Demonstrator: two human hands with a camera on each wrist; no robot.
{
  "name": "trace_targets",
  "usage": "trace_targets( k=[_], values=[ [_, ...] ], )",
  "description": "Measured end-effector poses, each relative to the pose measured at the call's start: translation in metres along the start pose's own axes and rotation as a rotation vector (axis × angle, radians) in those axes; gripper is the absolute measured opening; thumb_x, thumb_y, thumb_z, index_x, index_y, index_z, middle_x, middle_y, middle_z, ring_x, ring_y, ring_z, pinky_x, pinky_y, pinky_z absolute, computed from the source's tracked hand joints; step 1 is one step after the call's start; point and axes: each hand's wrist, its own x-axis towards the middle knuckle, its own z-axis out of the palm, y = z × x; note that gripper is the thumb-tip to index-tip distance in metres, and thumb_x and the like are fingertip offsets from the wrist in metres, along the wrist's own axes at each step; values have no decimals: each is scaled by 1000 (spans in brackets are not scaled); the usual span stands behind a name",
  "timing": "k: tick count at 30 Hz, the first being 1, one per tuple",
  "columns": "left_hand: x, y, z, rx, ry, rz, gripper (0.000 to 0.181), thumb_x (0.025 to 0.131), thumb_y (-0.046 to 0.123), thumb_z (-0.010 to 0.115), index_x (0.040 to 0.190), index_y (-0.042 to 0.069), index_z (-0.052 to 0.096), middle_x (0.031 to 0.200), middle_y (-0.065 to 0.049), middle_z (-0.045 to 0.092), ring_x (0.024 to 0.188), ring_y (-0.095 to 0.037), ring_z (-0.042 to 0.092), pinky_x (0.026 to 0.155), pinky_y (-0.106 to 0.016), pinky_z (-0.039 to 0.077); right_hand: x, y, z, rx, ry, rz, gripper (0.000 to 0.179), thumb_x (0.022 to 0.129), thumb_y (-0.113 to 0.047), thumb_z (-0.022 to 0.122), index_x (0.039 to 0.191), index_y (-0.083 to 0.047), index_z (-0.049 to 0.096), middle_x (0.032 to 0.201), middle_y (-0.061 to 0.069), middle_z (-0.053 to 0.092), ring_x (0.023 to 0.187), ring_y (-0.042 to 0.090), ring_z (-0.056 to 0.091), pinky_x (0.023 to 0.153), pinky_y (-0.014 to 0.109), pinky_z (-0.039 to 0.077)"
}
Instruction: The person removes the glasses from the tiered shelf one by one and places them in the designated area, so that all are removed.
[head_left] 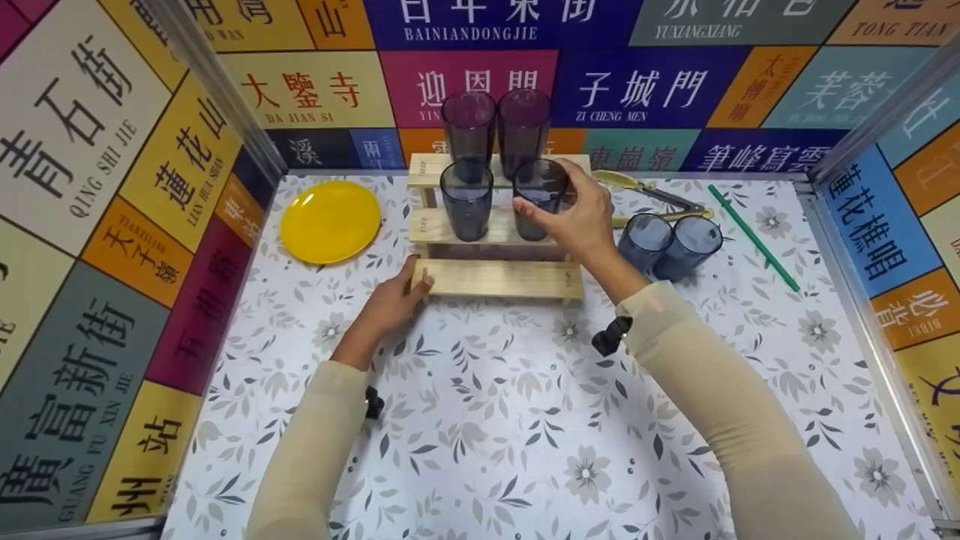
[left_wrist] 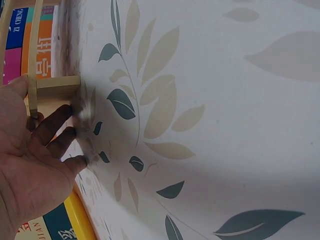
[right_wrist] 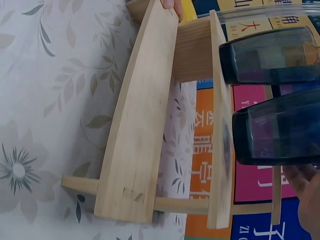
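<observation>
A three-step wooden rack [head_left: 496, 277] stands toward the back of the table. My right hand [head_left: 589, 214] grips a blue-grey tumbler [head_left: 537, 181] at the right of the middle step, its base right at the board in the right wrist view. Another blue-grey tumbler [head_left: 466, 202] stands to its left on that step. Two purple-tinted tumblers, a left one [head_left: 469, 124] and a right one [head_left: 523, 124], stand on the top step. My left hand [head_left: 394, 300] holds the left end of the bottom step, thumb on one side of the board and a finger against the other.
Two more blue-grey tumblers, one [head_left: 645, 238] beside the other [head_left: 691, 241], are right of the rack. Tongs [head_left: 660, 193] lie behind them, and a green stick [head_left: 754, 238] lies farther right. A yellow plate [head_left: 330, 223] is at left. Printed panels [head_left: 465, 90] wall the table.
</observation>
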Motion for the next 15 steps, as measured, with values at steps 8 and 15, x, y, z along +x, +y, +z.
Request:
trace_targets(
  k=[8,15],
  values=[
    [1,-2,0,1,4,4,84,115,65,43,180,19,14,171,-25,47,150,-48,55,126,-62,41,0,6,-20,-14,6,8,74,80,-45,101,142,-15,74,115,11,81,106,29,77,87,15,56],
    [1,-1,-1,7,5,3,84,115,64,43,180,19,15,170,-26,47,150,-49,55,127,-62,41,-1,15,-38,-4,35,-1,73,80,-38,103,141,-9,74,115,14,82,109,26,78,86,12,55]
  ],
)
